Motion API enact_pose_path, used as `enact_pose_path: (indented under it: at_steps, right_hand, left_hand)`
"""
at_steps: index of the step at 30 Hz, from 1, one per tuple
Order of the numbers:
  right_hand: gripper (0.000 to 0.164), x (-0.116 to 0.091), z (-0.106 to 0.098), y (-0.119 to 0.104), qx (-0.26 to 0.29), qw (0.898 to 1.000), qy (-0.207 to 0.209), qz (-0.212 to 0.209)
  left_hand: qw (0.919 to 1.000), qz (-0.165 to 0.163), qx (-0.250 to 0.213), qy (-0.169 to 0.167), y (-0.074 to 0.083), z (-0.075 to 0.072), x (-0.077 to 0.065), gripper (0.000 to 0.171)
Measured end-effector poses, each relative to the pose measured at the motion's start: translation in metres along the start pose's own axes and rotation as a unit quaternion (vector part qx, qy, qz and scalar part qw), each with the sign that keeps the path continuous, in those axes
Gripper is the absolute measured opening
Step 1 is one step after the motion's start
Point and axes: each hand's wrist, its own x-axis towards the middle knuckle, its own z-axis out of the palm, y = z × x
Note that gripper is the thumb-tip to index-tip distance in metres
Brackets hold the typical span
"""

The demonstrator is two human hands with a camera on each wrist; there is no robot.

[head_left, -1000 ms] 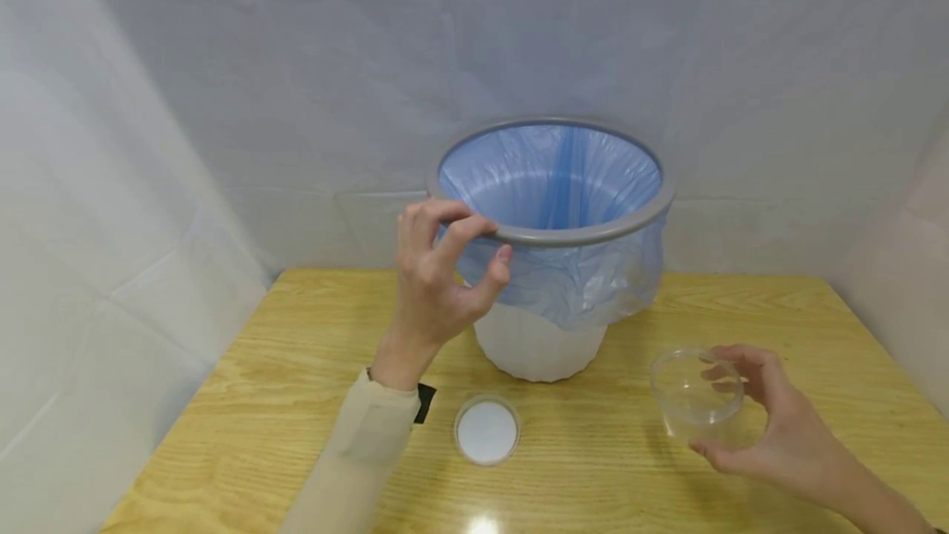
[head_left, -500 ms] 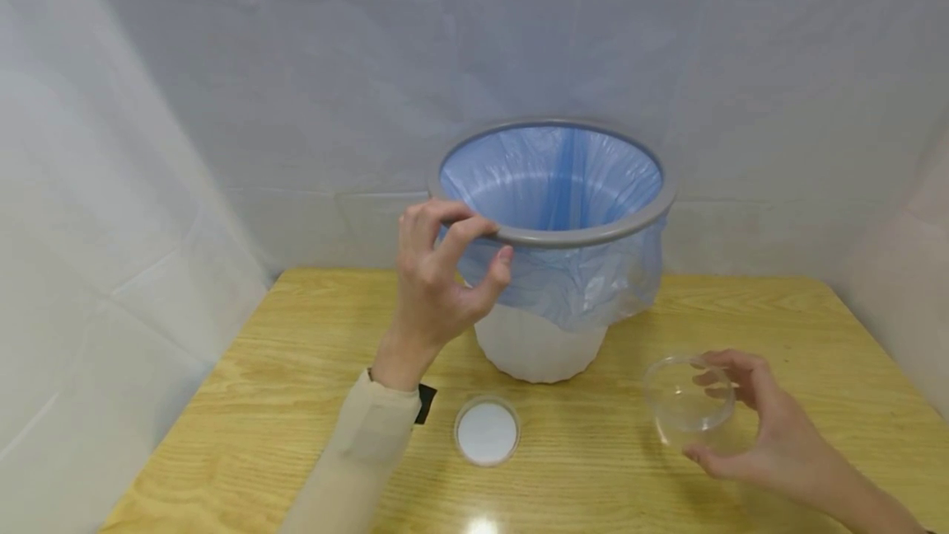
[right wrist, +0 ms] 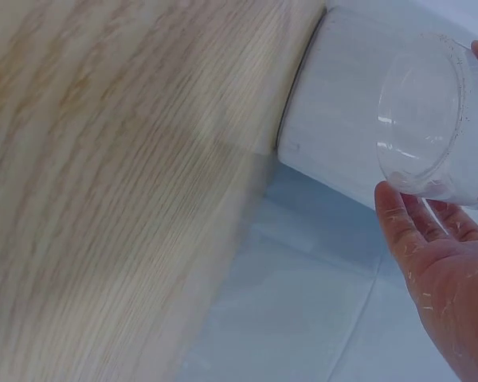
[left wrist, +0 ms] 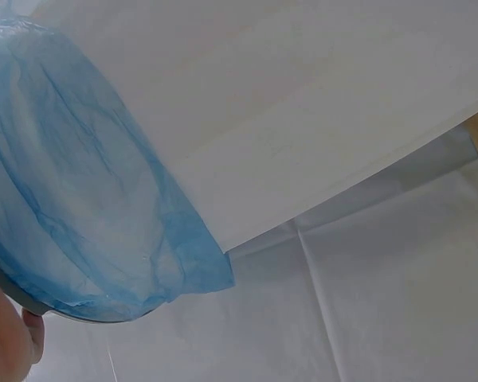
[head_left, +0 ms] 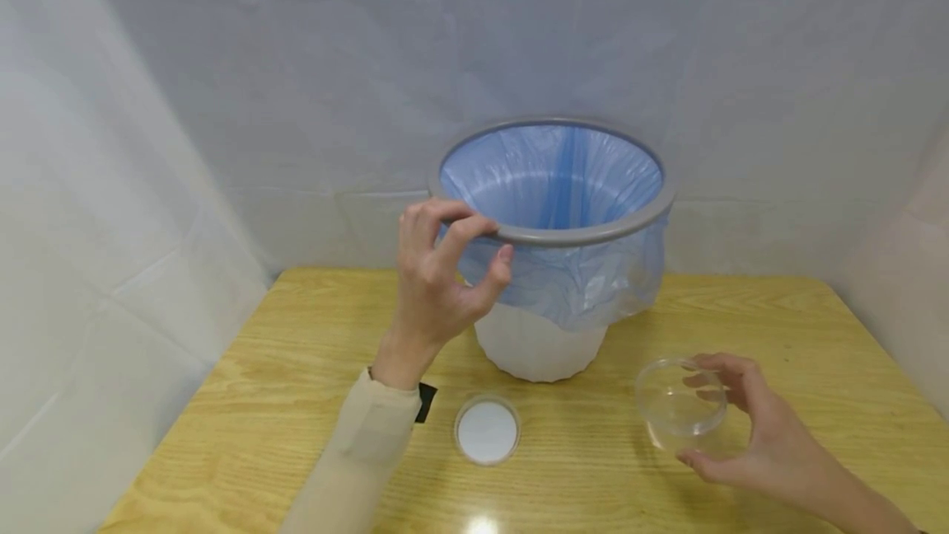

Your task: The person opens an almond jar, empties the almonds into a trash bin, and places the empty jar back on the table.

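My left hand [head_left: 439, 280] grips the grey rim [head_left: 582, 236] of a white trash can [head_left: 543, 346], fingers curled over the edge and thumb beneath. A blue trash bag [head_left: 604, 283] lines the can and hangs down outside the rim; in the left wrist view the bag [left wrist: 88, 199] fills the left side, with fingertips at the rim below it. Right of the can, my right hand [head_left: 767, 439] holds a clear plastic cup [head_left: 670, 427] between thumb and fingers, above the table. In the right wrist view the cup [right wrist: 418, 111] looks transparent, with the can's side behind it.
A small round clear container [head_left: 487, 433] with a white disc-like surface sits on the wooden table [head_left: 319, 353], in front of the can and right of my left sleeve [head_left: 356, 452]. Pale sheeting [head_left: 334, 64] hangs behind the table and along both sides.
My right hand has shifted a little to the left and slightly nearer me, carrying the clear plastic cup. The left hand keeps its place on the trash can's rim.
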Motion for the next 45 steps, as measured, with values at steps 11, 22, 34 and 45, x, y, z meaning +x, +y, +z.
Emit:
enact_pose_path:
  at_steps: [11,22,34,45]
  right_hand:
    - [0.107,0.003,0.007,0.003,0.035,0.999,-0.008,0.002]
    - [0.104,0.007,0.012,0.002,0.021,0.999,-0.025,-0.006]
    - [0.104,0.005,0.02,0.003,0.036,0.999,-0.026,-0.024]
    - [0.105,0.006,0.029,0.006,0.033,0.998,-0.023,-0.039]
  left_hand:
    - [1.0,0.001,0.001,0.004,0.0,-0.001,0.001,0.022]
    - [1.0,0.001,0.002,0.0,0.002,-0.002,0.002,0.023]
    - [1.0,0.005,-0.001,0.004,0.005,0.001,-0.001,0.023]
    - [1.0,0.005,0.005,0.004,0.005,0.002,-0.001,0.023]
